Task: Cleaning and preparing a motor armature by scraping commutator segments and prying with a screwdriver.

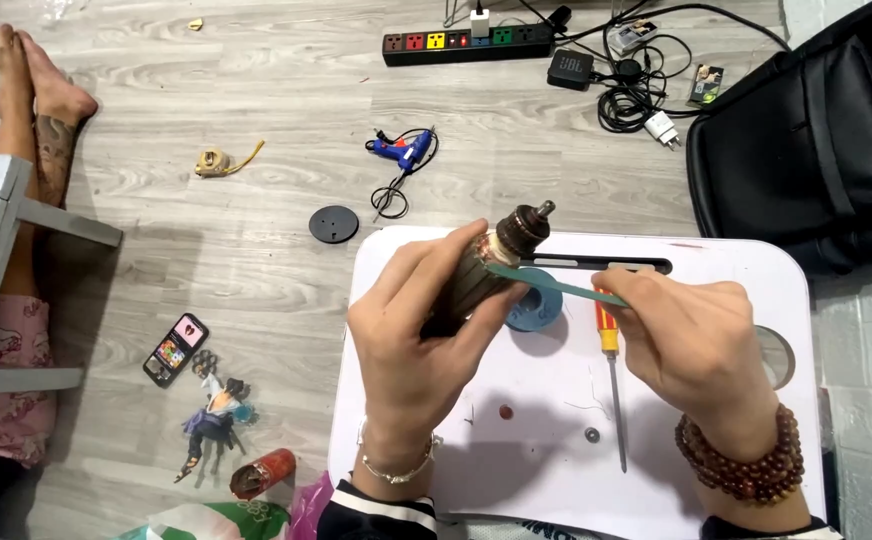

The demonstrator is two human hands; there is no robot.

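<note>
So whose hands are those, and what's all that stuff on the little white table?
The picture comes from a camera worn on a person's head, looking down, so the hands are their own. The left hand holds a motor part, brown with a metal tip. The right hand presses a thin green strip against it. On the white table lie a blue ring, a screwdriver and a small washer. On the floor are a blue glue gun, a power strip and a phone.
</note>
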